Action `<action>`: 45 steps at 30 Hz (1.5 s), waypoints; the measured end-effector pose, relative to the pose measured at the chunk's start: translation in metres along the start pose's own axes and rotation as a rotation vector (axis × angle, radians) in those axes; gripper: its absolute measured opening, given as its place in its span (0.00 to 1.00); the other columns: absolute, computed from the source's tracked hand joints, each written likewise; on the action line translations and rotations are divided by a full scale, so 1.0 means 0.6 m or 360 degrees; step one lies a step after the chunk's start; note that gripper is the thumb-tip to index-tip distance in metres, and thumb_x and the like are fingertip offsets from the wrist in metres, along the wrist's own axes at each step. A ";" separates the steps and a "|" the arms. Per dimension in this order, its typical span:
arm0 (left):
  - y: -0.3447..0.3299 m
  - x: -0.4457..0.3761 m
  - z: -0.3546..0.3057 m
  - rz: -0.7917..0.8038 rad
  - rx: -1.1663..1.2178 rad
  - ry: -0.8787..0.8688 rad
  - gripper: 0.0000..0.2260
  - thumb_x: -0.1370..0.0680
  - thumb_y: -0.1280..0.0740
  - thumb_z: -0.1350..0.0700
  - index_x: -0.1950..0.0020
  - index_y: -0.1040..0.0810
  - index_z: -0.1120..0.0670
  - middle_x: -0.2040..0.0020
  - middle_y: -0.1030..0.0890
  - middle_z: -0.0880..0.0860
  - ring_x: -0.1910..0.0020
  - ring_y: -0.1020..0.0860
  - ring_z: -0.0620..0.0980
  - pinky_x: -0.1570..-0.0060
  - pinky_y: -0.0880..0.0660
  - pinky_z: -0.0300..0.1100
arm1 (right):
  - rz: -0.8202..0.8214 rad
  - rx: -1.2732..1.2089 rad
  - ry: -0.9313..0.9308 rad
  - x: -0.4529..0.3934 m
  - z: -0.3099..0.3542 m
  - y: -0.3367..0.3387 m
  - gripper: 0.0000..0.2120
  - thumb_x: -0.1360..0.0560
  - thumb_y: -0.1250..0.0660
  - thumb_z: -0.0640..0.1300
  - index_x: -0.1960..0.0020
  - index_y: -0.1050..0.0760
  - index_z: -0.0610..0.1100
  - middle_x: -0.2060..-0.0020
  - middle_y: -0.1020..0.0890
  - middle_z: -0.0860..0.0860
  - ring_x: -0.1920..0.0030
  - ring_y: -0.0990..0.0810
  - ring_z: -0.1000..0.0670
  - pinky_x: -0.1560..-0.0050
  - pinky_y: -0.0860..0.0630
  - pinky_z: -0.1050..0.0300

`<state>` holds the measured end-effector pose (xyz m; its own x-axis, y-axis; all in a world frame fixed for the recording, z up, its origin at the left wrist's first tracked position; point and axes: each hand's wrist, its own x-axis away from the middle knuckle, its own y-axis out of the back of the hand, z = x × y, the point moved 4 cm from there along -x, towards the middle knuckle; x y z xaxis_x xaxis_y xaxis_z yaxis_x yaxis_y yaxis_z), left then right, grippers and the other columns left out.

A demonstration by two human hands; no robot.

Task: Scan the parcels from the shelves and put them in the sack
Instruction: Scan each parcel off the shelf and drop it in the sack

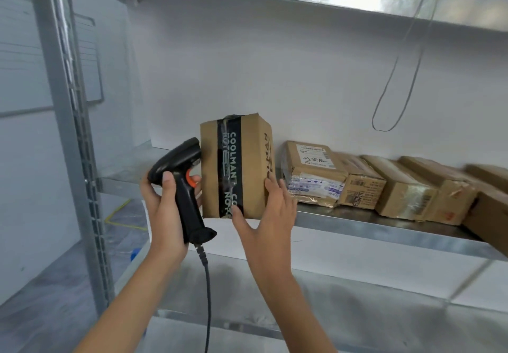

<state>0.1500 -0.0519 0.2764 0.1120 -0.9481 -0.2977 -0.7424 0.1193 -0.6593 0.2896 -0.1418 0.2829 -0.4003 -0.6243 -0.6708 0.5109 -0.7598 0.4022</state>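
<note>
A brown cardboard parcel (247, 160) with black COOLMAN tape stands upright at the front edge of the middle shelf (357, 227). My right hand (268, 215) holds its lower right corner, thumb on the front face and fingers round the side. My left hand (162, 206) grips the handle of a black barcode scanner (182, 176) with an orange trigger. The scanner's head points at the parcel's left side, almost touching it. Its cable (207, 297) hangs down between my forearms. No sack is in view.
Several more cardboard parcels (384, 184) lie in a row along the shelf to the right. A lower metal shelf (357, 311) runs under my arms. The rack's steel upright (74, 121) stands at the left. A thin wire loop (395, 83) hangs from the upper shelf.
</note>
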 end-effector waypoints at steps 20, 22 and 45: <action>0.038 0.017 -0.017 -0.0005 -0.0056 0.0142 0.12 0.15 0.43 0.50 0.31 0.35 0.49 0.55 0.15 0.53 0.54 0.15 0.49 0.45 0.21 0.56 | 0.0190 0.0021 -0.0236 0.005 0.010 -0.039 0.49 0.39 0.42 0.70 0.20 0.51 0.62 0.19 0.53 0.53 0.24 0.48 0.48 0.24 0.47 0.41; 0.033 0.015 -0.025 0.0050 -0.0045 0.0114 0.11 0.14 0.44 0.50 0.32 0.35 0.49 0.58 0.14 0.49 0.58 0.16 0.46 0.49 0.21 0.51 | 0.0266 -0.0190 -0.0270 0.013 0.014 -0.040 0.46 0.35 0.37 0.66 0.21 0.52 0.65 0.19 0.52 0.58 0.23 0.51 0.53 0.23 0.46 0.40; 0.030 0.052 -0.007 0.0242 -0.0338 -0.0009 0.20 0.18 0.39 0.50 0.27 0.37 0.50 0.38 0.21 0.65 0.49 0.17 0.55 0.40 0.21 0.56 | -0.0207 -0.0474 -0.0076 0.047 -0.024 -0.009 0.36 0.31 0.38 0.55 0.23 0.38 0.61 0.23 0.44 0.68 0.28 0.39 0.66 0.37 0.22 0.46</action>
<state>0.1376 -0.0804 0.2581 -0.0083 -0.9222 -0.3866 -0.8728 0.1954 -0.4472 0.2862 -0.1528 0.2529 -0.5084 -0.5389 -0.6717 0.6505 -0.7514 0.1104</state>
